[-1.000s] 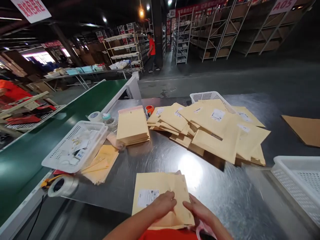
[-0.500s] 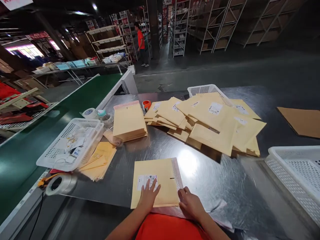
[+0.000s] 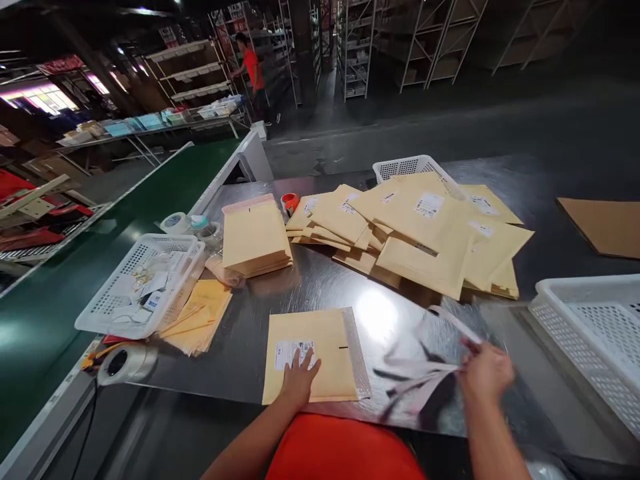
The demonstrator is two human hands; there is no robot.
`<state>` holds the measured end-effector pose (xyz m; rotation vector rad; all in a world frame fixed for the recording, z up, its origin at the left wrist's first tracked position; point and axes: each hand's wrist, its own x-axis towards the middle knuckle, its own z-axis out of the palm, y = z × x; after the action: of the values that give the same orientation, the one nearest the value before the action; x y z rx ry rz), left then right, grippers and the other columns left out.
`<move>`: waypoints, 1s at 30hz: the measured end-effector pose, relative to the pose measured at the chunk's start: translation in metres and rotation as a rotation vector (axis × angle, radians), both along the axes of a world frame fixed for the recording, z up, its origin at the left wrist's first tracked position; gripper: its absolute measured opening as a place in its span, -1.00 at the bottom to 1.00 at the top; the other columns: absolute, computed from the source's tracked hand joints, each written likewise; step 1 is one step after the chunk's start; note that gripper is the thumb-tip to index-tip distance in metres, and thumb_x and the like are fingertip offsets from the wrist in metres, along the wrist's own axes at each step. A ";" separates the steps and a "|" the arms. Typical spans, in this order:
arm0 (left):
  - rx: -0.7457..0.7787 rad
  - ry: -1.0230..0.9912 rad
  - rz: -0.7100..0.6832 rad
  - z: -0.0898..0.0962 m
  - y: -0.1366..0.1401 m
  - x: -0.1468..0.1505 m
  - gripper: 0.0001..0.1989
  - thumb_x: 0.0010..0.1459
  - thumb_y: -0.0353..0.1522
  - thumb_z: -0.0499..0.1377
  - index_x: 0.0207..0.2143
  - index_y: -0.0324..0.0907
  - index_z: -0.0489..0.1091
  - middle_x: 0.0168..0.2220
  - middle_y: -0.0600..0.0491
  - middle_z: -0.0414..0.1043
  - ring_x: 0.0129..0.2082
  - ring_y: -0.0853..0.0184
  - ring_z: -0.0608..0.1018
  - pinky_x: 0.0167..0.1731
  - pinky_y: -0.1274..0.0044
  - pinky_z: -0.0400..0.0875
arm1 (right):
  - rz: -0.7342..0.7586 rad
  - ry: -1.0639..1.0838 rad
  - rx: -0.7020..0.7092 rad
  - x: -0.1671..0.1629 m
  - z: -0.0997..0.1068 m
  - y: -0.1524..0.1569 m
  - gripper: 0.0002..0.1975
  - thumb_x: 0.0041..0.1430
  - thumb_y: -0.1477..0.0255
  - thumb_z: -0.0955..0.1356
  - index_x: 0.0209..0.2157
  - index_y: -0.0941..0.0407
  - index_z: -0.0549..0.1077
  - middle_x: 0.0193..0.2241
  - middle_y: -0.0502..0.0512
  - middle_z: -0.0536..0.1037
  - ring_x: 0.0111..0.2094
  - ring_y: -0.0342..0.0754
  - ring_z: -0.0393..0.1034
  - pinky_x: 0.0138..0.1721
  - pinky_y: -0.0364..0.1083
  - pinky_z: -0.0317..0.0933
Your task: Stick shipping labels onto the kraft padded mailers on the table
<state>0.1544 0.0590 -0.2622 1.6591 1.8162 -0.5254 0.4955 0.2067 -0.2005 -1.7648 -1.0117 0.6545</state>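
The person's left hand (image 3: 299, 383) rests on a tan mailer (image 3: 327, 327), its fingers spread and reaching over part of the white label (image 3: 287, 355). The mailer lies flat near the front edge of the metal table (image 3: 255, 347), with a translucent flap (image 3: 356, 353) along its right side. Well apart to the right, the right hand (image 3: 487, 370) is above the table, its fingers pinching a bunch of pale strips (image 3: 423, 387) that fan out leftward, blurred. Beyond the mailer are a neat stack of tan mailers (image 3: 256, 233) and, to its right, a loose pile of labelled mailers (image 3: 425, 260). A white basket (image 3: 93, 325) of small items sits at the left, near a roll of clear tape (image 3: 145, 360); another white basket (image 3: 555, 317) stands at the right
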 end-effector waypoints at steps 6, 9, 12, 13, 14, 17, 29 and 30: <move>0.098 -0.045 -0.060 0.010 0.009 0.011 -0.32 0.06 -0.53 0.05 0.27 -0.15 0.10 0.42 -0.12 -0.27 0.39 -0.08 -0.17 0.27 -0.07 -0.08 | -0.051 -0.570 0.027 0.059 0.050 -0.011 -0.78 0.03 0.22 0.28 -0.58 0.02 0.26 -0.63 0.10 0.36 -0.61 -0.08 0.14 -0.56 -0.06 -0.05; 0.142 -0.099 -0.140 0.011 0.018 0.020 -0.32 0.14 -0.42 0.08 0.31 -0.08 -0.01 0.43 -0.07 -0.29 0.40 -0.01 -0.21 0.31 -0.02 -0.18 | 0.448 -0.862 -0.250 0.020 0.023 -0.030 -0.74 0.12 0.21 0.27 -0.52 0.05 0.38 -0.68 0.06 0.37 -0.58 -0.02 0.23 -0.50 -0.07 -0.11; 0.133 -0.103 -0.180 0.006 0.025 0.025 -0.20 0.07 -0.44 0.17 0.32 0.03 -0.07 0.43 -0.06 -0.32 0.39 -0.10 -0.20 0.26 -0.14 -0.15 | 0.879 -0.775 -0.416 -0.037 -0.024 -0.046 -0.77 0.22 0.31 0.22 -0.42 0.08 0.43 -0.57 0.10 0.52 -0.46 0.01 0.38 -0.44 -0.08 -0.07; 0.127 -0.098 -0.189 0.004 0.027 0.026 -0.18 0.05 -0.46 0.19 0.32 0.05 -0.06 0.43 -0.04 -0.33 0.39 -0.12 -0.20 0.24 -0.16 -0.13 | 0.938 -0.726 -0.447 -0.053 -0.039 -0.050 -0.77 0.23 0.32 0.22 -0.39 0.08 0.43 -0.53 0.08 0.55 -0.44 0.00 0.41 -0.44 -0.10 -0.05; 0.122 -0.094 -0.197 0.001 0.029 0.026 -0.16 0.03 -0.48 0.20 0.31 0.07 -0.05 0.43 -0.02 -0.32 0.39 -0.12 -0.19 0.23 -0.17 -0.11 | 0.972 -0.679 -0.469 -0.067 -0.053 -0.055 -0.77 0.26 0.31 0.20 -0.36 0.08 0.42 -0.49 0.07 0.58 -0.42 -0.02 0.43 -0.45 -0.11 -0.03; 0.106 -0.075 -0.208 -0.004 0.031 0.026 -0.15 0.01 -0.50 0.21 0.30 0.13 -0.03 0.43 0.04 -0.29 0.38 -0.15 -0.15 0.20 -0.19 -0.02 | 1.005 -0.582 -0.521 -0.094 -0.081 -0.064 -0.73 0.32 0.30 0.14 -0.29 0.09 0.39 -0.41 0.06 0.61 -0.37 -0.06 0.47 -0.45 -0.14 0.02; 0.188 -0.031 -0.178 -0.029 0.022 0.023 0.05 -0.05 -0.46 0.32 0.35 0.00 -0.26 0.42 0.03 -0.26 0.39 0.01 -0.15 0.32 -0.01 -0.08 | 1.217 -0.606 -0.437 -0.152 -0.086 -0.079 -0.80 0.31 0.45 0.15 -0.27 0.08 0.38 -0.34 0.06 0.60 -0.30 -0.05 0.49 -0.39 -0.15 0.10; 0.188 -0.018 -0.157 -0.030 0.022 0.023 0.08 -0.07 -0.46 0.34 0.35 -0.08 -0.28 0.42 -0.03 -0.28 0.39 0.04 -0.14 0.33 0.05 -0.06 | 1.212 -0.643 -0.435 -0.160 -0.087 -0.085 -0.79 0.30 0.48 0.15 -0.25 0.09 0.39 -0.32 0.09 0.60 -0.31 -0.03 0.50 -0.42 -0.14 0.09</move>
<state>0.1774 0.0810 -0.2926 1.9386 1.7773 -0.4148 0.3359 0.1213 -0.2871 -1.5906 -2.6084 1.1016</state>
